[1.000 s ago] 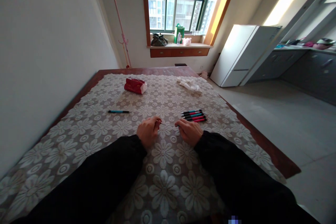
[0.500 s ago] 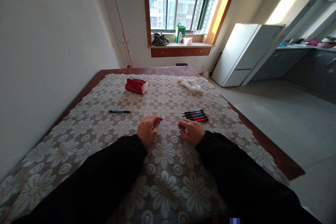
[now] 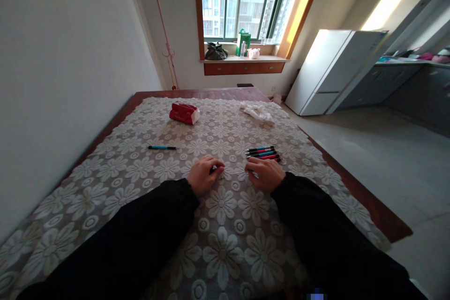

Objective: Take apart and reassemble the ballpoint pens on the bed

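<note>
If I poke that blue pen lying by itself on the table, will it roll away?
Probably a little. The blue pen looks round and slim, so a sideways push would likely start it rolling. The lacy flowered tablecloth is bumpy, though, and should stop it soon. It looks stiff and light, easy to pinch up.

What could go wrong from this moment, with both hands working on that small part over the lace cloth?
The left hand pinches something dark and tiny; if it slips, it may vanish into the patterned lace cloth. The right hand sits against the row of pens, so a nudge might roll them toward the table edge.
</note>
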Motion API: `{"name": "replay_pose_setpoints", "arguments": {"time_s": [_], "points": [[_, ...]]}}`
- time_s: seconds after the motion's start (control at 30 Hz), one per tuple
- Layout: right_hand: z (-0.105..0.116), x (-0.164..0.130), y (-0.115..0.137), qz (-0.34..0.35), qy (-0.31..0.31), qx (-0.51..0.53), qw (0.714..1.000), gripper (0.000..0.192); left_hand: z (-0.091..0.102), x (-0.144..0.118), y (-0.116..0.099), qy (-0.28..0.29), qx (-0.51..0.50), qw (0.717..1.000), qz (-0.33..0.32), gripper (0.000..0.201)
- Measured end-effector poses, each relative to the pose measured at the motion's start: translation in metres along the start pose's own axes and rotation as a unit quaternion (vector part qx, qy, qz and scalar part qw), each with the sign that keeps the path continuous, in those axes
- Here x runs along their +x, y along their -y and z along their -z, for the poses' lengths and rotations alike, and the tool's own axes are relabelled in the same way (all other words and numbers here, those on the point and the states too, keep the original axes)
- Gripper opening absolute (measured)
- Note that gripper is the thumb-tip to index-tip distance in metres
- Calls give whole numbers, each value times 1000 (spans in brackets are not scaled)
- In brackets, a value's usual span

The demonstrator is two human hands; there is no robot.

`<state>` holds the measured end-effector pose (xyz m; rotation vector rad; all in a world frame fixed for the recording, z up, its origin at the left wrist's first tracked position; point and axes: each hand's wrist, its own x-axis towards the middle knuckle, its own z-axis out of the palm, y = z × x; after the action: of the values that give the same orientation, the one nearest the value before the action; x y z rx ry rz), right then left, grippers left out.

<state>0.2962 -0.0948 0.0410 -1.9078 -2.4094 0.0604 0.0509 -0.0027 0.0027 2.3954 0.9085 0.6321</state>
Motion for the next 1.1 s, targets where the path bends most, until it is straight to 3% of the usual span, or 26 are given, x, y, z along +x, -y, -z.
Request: {"name": "replay_pose_setpoints", "arguments": {"time_s": [0.2,0.37,0.53,0.67,0.77,0.87,1.1], "points": [[-8,-1,1,28,-68,67,995,23,-1,1,0,-11,-33,999,25,21],[-21,0,19,96,-36,80,991,28,2,0,-3,26,8,1000,-8,28],[-8,-1,6,47,0,56,997,27,2,-1,-3,48,32,998,-15,40],[-2,-2,-5,0,-36,62,997,21,2,-1,-2,50,22,998,-16,37],[-10,0,1,75,-57,84,992,19,2,-1,-4,40,16,999,-13,25],[-17,3,7,154,-57,30,986,15,1,-1,-7,27,10,1000,-10,24],[-7,1,-2,156,-76,-35,984,17,0,-1,-6,-4,-14,1000,-2,19]]}}
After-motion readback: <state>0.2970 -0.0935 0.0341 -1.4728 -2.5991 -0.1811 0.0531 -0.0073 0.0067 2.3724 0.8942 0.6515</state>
